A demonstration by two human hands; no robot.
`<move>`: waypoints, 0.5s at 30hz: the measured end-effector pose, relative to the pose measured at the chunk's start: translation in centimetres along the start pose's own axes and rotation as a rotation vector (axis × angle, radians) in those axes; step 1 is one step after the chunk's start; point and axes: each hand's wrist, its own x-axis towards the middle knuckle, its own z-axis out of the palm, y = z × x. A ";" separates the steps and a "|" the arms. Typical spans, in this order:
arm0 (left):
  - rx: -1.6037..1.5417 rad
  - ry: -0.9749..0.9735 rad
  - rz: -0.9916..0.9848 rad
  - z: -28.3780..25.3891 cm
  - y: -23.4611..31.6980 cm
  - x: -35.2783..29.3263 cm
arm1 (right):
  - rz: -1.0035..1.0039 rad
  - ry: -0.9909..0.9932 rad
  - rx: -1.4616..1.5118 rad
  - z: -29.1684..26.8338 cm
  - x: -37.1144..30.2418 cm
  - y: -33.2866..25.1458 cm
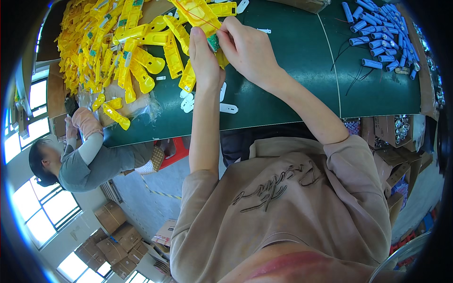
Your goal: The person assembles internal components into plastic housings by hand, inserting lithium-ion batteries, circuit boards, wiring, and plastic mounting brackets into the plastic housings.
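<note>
My left hand (205, 59) is closed round a yellow plastic housing (197, 13) near the top middle of the table. A small green circuit board (213, 43) shows between my fingers at its lower end. A thin red wire (207, 22) runs across the housing toward my right hand (250, 53). The thumb and forefinger of that hand are pinched together at the wire's end. Several loose yellow housings (173, 59) lie just left of my left hand, and flat white plastic strips (229, 108) rest below it, beside my forearm.
A large heap of yellow housings (94, 52), some with green boards, covers the table's left. Blue cylindrical batteries (377, 43) with dark wires lie at the far right of the green table (292, 89). A co-worker (89, 155) is at the left; cardboard boxes (118, 240) stand behind.
</note>
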 end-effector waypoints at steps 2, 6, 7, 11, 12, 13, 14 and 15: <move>0.011 0.024 0.030 0.1 -0.3 0.1 | 0.014 0.021 0.044 -0.1 0.0 0.2; 0.105 0.045 0.041 -0.3 -1.2 0.4 | 0.104 0.002 0.106 0.2 -0.1 0.6; 0.113 0.051 0.066 -0.2 -1.2 0.4 | 0.135 -0.035 0.112 0.4 -0.2 0.7; 0.166 0.056 0.140 0.3 -1.2 0.3 | 0.064 -0.037 -0.001 0.5 -0.4 0.7; 0.264 0.029 0.174 -0.1 -1.3 0.4 | 0.063 -0.009 0.039 0.4 -0.3 0.8; 0.358 0.001 0.205 -0.3 -1.5 0.3 | 0.064 0.018 0.075 0.2 -0.2 0.9; 0.358 0.001 0.204 -0.5 -1.6 0.1 | 0.065 0.018 0.074 0.1 -0.2 0.8; 0.455 -0.056 0.204 -0.7 -1.8 -0.2 | 0.168 -0.050 0.122 -0.2 -0.1 0.7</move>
